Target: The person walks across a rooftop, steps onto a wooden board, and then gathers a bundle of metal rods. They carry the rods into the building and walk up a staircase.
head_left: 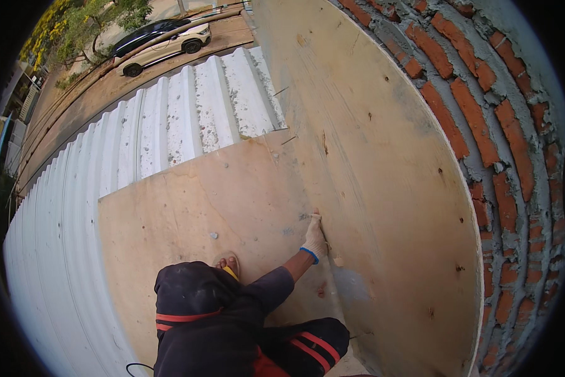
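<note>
My left hand [315,238], in a cream knit glove with a blue cuff, reaches across to the right. It lies at the seam where an upright plywood panel [383,182] meets a flat plywood sheet [182,207]. At least one finger stretches forward along the panel's foot; the others are partly hidden. No tool shows in this hand. My right hand is out of view. Several nail holes and dark marks dot the upright panel, and thin nails or wires stick out near its left edge.
I squat on the flat sheet, one sandalled foot [227,262] showing. White corrugated metal roofing [150,125] runs along its left and far sides. A rough brick wall [465,107] rises right of the panel. Small mortar lumps [214,235] lie about. Below, a car [163,47] stands beyond a pole.
</note>
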{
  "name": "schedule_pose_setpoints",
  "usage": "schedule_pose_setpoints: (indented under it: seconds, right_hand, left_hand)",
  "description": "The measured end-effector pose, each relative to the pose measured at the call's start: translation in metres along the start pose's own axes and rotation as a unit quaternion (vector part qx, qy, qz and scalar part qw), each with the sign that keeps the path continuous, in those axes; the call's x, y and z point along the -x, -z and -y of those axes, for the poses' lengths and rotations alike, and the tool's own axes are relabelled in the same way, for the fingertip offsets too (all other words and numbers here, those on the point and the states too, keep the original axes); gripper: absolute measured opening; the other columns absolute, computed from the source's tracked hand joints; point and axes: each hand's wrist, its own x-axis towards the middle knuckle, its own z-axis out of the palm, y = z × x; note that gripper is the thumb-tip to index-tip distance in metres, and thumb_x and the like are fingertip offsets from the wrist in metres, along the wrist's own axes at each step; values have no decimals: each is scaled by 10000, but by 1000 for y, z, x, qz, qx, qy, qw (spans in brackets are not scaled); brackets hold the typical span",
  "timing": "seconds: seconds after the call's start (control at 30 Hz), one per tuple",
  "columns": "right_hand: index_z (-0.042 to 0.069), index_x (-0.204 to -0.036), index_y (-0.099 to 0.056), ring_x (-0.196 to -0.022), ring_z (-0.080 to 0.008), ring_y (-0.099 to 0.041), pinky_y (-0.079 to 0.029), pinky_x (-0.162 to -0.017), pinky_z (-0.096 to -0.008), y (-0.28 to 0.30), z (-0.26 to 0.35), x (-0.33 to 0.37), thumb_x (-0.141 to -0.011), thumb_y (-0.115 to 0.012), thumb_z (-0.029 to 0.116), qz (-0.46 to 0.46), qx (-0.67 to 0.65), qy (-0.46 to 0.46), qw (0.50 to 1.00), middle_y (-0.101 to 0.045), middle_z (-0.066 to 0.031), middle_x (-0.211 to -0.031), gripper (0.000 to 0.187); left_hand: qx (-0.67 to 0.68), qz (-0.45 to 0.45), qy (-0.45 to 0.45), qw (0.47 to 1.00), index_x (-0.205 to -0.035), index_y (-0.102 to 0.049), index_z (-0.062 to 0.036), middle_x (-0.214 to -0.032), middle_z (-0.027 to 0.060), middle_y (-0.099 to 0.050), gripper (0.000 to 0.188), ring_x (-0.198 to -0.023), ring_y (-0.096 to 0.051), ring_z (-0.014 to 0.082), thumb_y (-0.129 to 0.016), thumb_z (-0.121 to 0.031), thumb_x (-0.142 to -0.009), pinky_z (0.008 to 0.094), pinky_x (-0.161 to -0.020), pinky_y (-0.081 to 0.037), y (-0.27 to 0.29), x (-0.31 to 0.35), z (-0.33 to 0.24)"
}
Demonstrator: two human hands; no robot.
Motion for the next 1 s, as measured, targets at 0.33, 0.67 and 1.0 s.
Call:
schedule_pose_setpoints:
  seconds: [0.33,0.67,1.0]
  right_hand:
    - [2,-1341,-540,-1112,-338,-598,-438,-976,-366,5,14,-54,-878,-718,255,-26,-117,40,992,-633,-216,-1220,557]
    - [-111,-1140,-626,-840,-126,-630,-516,-751,-282,-22,4,-184,-747,-844,461,-69,-290,204,932,-712,-80,-932,728]
    - [-97,-1126,-646,-820,-141,-658,-533,-740,-291,-44,-14,-233,-779,-765,209,-41,-351,215,910,-725,-107,-936,478]
  left_hand:
    - [-45,-18,-61,997,-1465,-418,-102,-1399,104,-531,728,-1248,-545,268,-507,-613,-954,437,-998,-497,-13,-1,-89]
    - [-22,-83,-132,987,-1416,-487,-52,-1303,111,-603,680,-1178,-585,234,-665,-476,-914,399,-979,-500,14,-21,-151]
    - [-78,-161,-192,965,-1430,-507,-67,-1342,62,-587,588,-1221,-545,195,-644,-318,-916,333,-1028,-435,19,-20,-159]
